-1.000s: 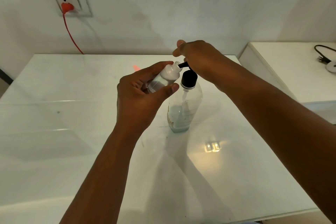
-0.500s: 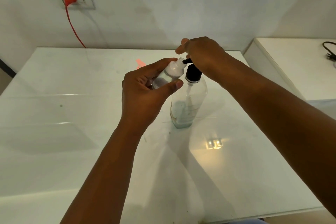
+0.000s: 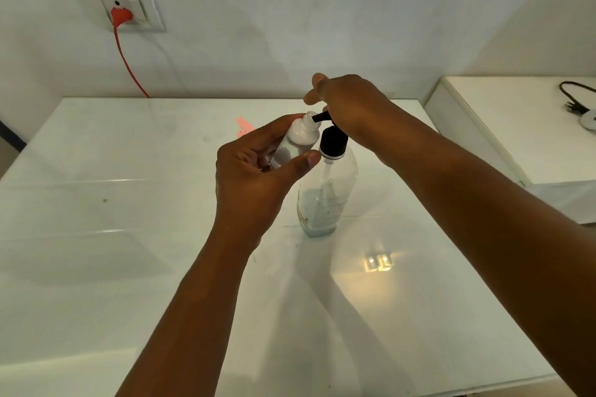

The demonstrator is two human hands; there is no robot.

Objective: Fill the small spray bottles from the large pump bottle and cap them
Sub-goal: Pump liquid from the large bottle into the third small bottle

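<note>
On the wall at the far left a red plug sat in a white socket plate, its red cord dropping behind the white table. A small pink scrap lay on the table toward the back edge. The left hand was raised above the table, fingers and thumb curled round a small spray bottle, uncapped and tilted so its open neck pointed up and to the right, meeting the black spout of the pump. Just to the right the large pump bottle stood upright on the table, clear, with liquid low in its base and a black collar at its neck. The right hand lay on top of the pump head, covering it; its fingers seemed bent over the head, though the hand hid the contact itself. At the far right a second white surface carried a black cable.
</note>
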